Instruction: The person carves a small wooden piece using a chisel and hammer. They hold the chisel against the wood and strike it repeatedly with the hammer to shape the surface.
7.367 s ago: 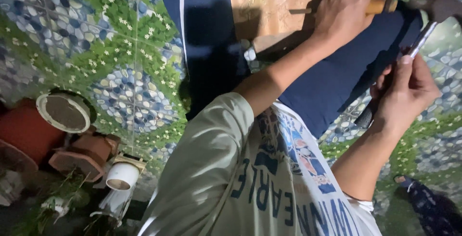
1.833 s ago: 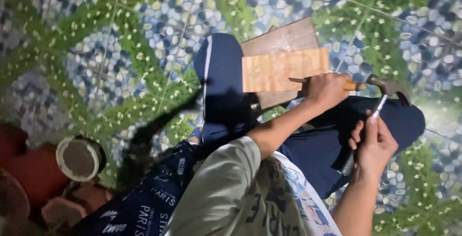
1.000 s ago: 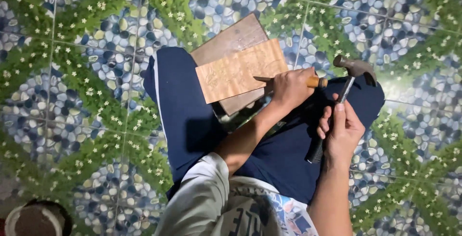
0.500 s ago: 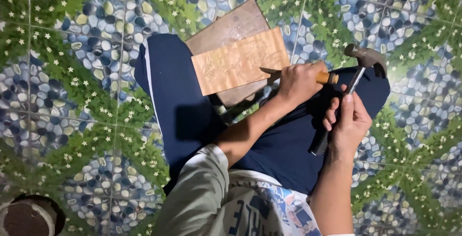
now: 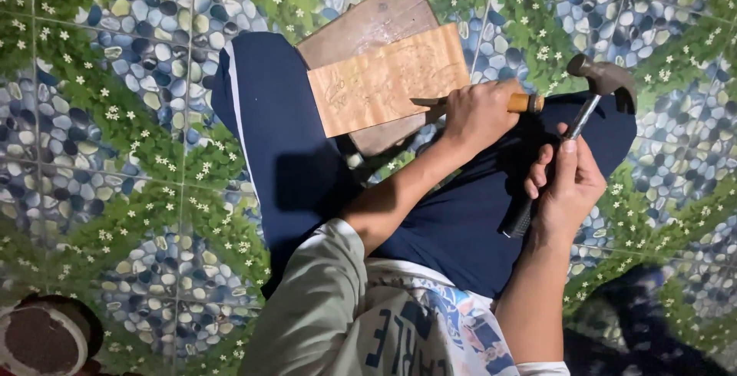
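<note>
- Since half a second ago the hammer has moved a little farther to the right of the chisel handle, so its head now stands just apart from the handle end.
- The left hand is clenched around the chisel; the wooden handle shows at the right of the fist and the thin blade at its left.
- The blade tip lies on the lower edge of the light wood panel, which has carved lines on its face.
- The light panel rests on a darker board, and both lie over the person's knee in dark blue trousers.
- The right hand grasps the hammer by its dark grip, with the metal head up and to the far right.
- Below everything is the floor with tiles of blue pebbles and green leaves.
- At the near left corner 1 round pot is partly in view.
</note>
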